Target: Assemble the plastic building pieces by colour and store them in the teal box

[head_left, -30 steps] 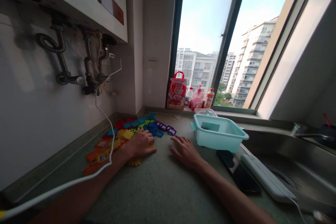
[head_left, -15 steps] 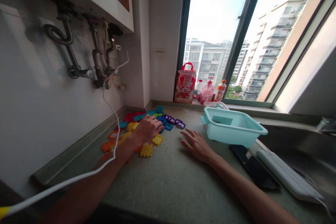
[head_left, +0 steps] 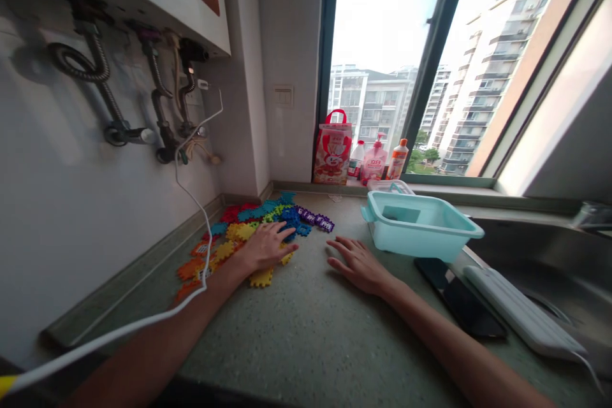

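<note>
Colourful foam-like puzzle pieces with notched edges lie in a loose pile at the counter's back left. My left hand (head_left: 268, 246) is over the pile's right side, fingers spread, with blue pieces (head_left: 288, 217) just beyond its fingertips and a yellow piece (head_left: 261, 278) below it. Whether it touches any piece, I cannot tell. A short row of purple pieces (head_left: 315, 218) runs to the right of the blue ones. Resting on the bare counter with fingers apart, my right hand (head_left: 356, 262) holds nothing, between the pile and a pale teal plastic tub (head_left: 421, 239).
A black phone (head_left: 461, 299) and a white power strip (head_left: 523, 312) lie beside the sink (head_left: 540, 255). Across my left forearm hangs a white cable (head_left: 143, 324). A red-handled bag (head_left: 333, 153) and several bottles stand on the windowsill. Pipes (head_left: 109, 102) jut from the left wall.
My left hand has drawn back toward me and its fingers have spread, uncovering green and yellow pieces. My right hand stays on the counter. The view has shifted slightly.
</note>
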Available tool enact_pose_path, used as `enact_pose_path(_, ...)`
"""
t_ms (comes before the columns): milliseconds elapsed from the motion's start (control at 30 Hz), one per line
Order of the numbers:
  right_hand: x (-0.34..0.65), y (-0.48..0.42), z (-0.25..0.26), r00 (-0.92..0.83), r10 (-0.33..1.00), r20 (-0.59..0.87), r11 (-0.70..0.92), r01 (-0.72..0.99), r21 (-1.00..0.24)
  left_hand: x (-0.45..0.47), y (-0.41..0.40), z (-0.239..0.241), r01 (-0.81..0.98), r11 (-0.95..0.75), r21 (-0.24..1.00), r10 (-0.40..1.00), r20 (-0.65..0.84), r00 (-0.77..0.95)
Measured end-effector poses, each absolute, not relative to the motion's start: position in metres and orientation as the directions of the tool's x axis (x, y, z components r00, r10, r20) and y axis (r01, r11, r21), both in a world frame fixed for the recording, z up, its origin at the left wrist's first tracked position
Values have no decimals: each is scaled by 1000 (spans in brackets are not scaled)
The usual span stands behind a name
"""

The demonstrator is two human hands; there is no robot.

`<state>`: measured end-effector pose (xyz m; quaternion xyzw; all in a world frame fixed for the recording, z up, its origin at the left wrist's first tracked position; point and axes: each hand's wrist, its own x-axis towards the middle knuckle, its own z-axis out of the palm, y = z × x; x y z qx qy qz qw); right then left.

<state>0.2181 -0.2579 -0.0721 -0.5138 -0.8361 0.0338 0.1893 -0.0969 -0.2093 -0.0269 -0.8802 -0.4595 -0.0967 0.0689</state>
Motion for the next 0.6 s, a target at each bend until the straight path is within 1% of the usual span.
enact_pose_path(233, 217, -263, -71, -419, 869, 261, 481, 839, -253, -92, -217, -20, 800, -600, 8, 784, 203, 586)
enact_pose_path(400, 214, -268, -68, -434, 865, 252, 492, 834, -252, -85, -226, -17, 741, -671, 31, 733, 174, 657)
enact_pose_path(500, 215, -272, -64, -442, 867, 229, 492, 833, -253, -79, -242, -10, 735, -675, 60, 732, 177, 658)
enact_pose_path(600, 214, -276, -62, -448, 866, 223, 496, 828, -262, -87, -272, -2, 735, -669, 109, 742, 142, 655)
